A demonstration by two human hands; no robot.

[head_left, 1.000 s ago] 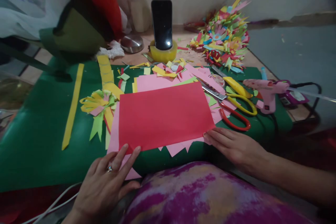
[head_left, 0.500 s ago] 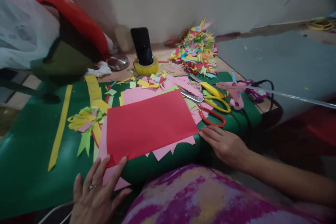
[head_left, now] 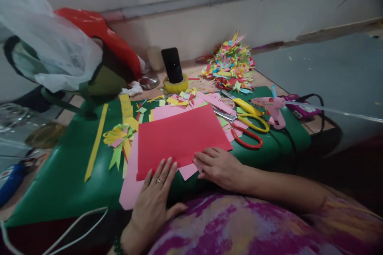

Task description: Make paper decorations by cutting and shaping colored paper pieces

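Note:
A sheet of red paper (head_left: 179,135) lies on top of pink sheets and scraps on the green-covered table, its near edge along the table's front. My left hand (head_left: 158,191), with a ring on one finger, rests its spread fingertips flat on the near left part of the red paper. At the middle of that same edge, my right hand (head_left: 220,167) has its bent fingers close together, pressed on the paper. Its thumb is mostly hidden. To the left of the red paper a pink sheet (head_left: 130,191) sticks out.
Scissors (head_left: 247,131), a yellow cutter (head_left: 247,106) and a pink glue gun (head_left: 272,109) lie at the right. Behind, a phone (head_left: 172,65) leans in a yellow tape roll (head_left: 176,85) near a heap of paper flowers (head_left: 231,63). A yellow strip (head_left: 97,143) lies left; bags (head_left: 68,59) stand behind it.
My right hand has slid left along the near edge, from the right corner to the middle. My left hand has moved a little further onto the red paper. The camera view has shifted.

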